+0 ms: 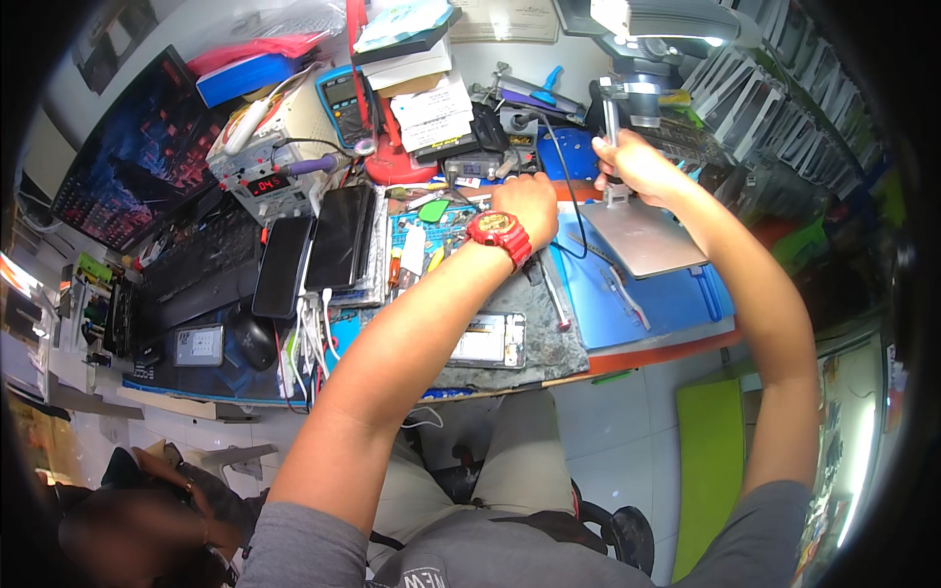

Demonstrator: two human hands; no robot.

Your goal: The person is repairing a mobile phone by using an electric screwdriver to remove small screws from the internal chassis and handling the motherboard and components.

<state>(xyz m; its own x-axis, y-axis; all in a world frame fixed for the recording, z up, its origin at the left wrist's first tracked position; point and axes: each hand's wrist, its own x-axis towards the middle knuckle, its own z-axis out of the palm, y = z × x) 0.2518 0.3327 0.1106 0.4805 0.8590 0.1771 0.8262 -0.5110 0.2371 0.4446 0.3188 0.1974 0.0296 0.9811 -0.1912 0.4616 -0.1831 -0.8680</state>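
Note:
My left hand [530, 208], with a red watch [499, 231] at its wrist, reaches to the back of the grey work mat [549, 363]. Its fingers are curled in; whatever they hold is hidden. My right hand [635, 169] is closed around the lower part of an upright silver post [612, 113]. The post rises from a flat metal base plate [642, 238] lying on a blue mat [613, 318]. A black cable [570, 186] loops down between my hands. Below my left forearm lies an opened phone [490, 340] with its inside showing.
Two dark phones, one of them [284, 267] nearer, lie left of the small tools. A power supply [265, 171], monitor [137, 147] and keyboard [191, 269] stand farther left. Stacked boxes [426, 108] fill the back. A lamp [676, 24] hangs above. Another person [147, 519] is at lower left.

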